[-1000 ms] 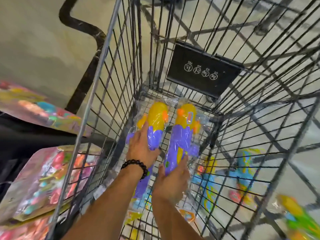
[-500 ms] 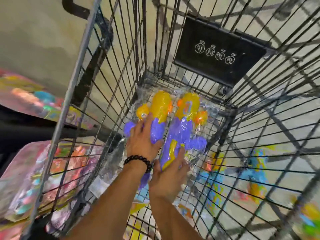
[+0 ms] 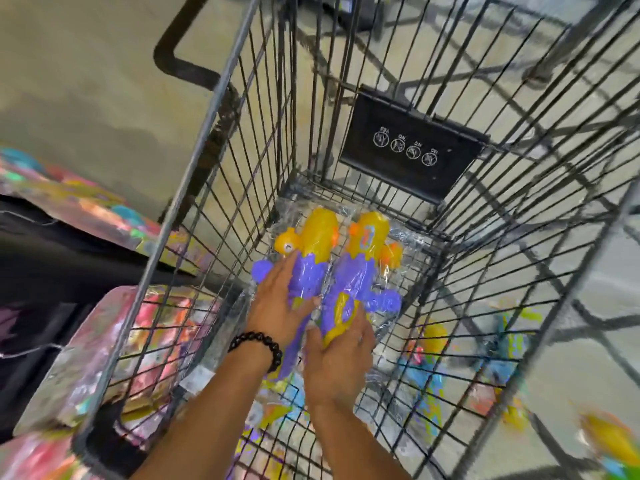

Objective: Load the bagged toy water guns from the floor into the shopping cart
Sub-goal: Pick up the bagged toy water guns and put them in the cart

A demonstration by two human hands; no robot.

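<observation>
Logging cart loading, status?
Left hand flat on left bagged purple-yellow water gun. Right hand grips right one. Both low in wire cart. Nothing blocking.

You look down on a pale, mottled concrete floor (image 3: 86,81) under even light. At your left, blurred colourful toy packages (image 3: 114,344) lie stacked on a dark shelf (image 3: 41,258); their prints are unreadable.
</observation>
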